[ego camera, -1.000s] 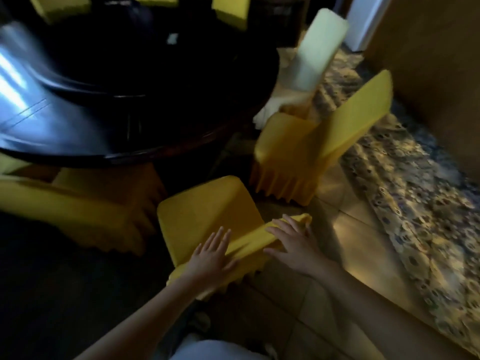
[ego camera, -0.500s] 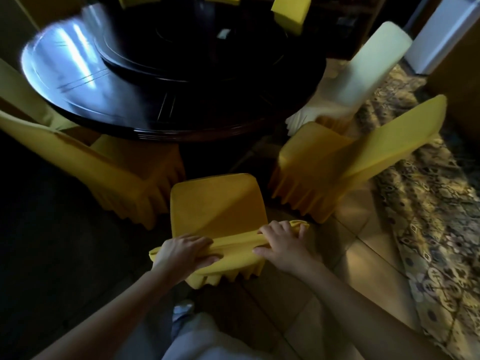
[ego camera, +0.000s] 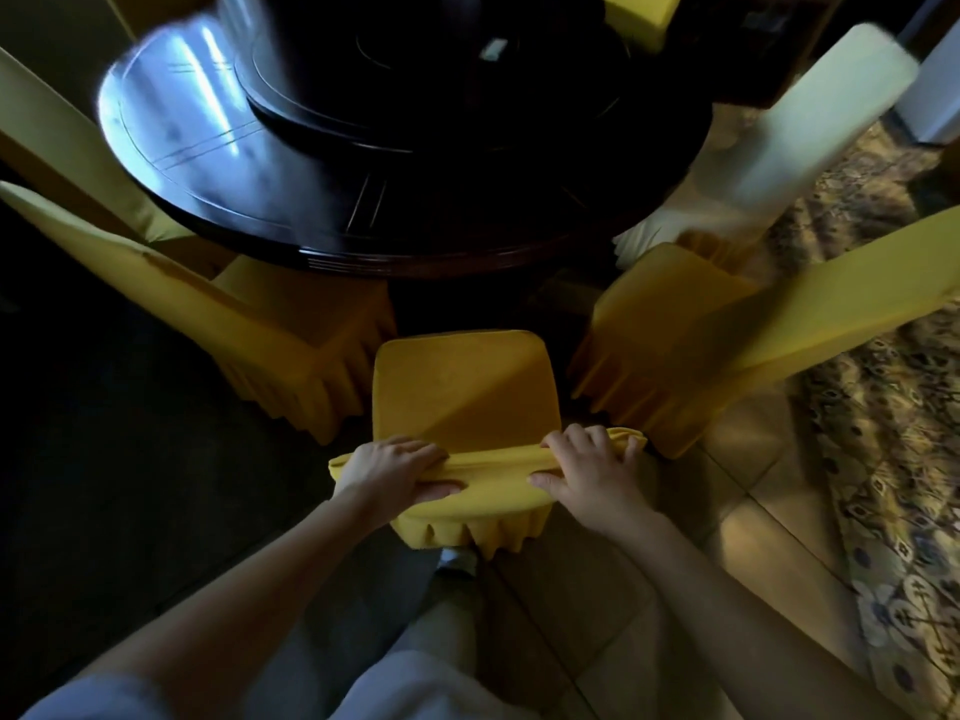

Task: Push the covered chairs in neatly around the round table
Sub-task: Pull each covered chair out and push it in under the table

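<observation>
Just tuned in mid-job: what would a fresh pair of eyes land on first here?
The bright yellow covered chair at bottom centre, its backrest top gripped by the left hand and right hand. Beyond it, the dark glossy round table with bright glare on its left side. One white covered chair stands out at upper right.

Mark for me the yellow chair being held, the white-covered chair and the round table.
held yellow chair (ego camera: pixel 462 397): head view, middle of its seat.
white-covered chair (ego camera: pixel 810 127): head view, on its backrest.
round table (ego camera: pixel 208 163): head view, glossy top near the left rim.
</observation>
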A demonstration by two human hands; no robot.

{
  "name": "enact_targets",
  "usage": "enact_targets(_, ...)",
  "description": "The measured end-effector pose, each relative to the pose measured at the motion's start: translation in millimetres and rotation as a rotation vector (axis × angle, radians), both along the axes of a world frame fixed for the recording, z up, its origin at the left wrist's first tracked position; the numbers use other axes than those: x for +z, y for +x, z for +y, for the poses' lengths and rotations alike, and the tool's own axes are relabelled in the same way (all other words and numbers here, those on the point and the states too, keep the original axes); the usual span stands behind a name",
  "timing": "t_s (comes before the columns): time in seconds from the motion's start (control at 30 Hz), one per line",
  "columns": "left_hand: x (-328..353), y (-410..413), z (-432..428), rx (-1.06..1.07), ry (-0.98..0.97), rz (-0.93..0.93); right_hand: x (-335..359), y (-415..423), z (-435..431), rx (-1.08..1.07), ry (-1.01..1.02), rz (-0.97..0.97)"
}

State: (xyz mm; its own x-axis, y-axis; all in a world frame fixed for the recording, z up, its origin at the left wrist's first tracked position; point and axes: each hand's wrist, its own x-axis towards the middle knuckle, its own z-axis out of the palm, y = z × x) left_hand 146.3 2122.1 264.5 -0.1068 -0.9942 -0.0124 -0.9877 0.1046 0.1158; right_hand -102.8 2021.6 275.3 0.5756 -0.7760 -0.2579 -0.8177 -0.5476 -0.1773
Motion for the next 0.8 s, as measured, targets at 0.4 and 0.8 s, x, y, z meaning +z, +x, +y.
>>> enact_targets(0.4,-6.1,41.7,-104.4,-0.051,-0.065,-0.069,2.8,37.8,-96.4,-0.027,0.068,-0.014)
enact_targets(0.8,-7.0,11.0,-170.2,-0.073,-0.132,0.042,3.1,9.3,-190.0,0.036,0.017,0.094)
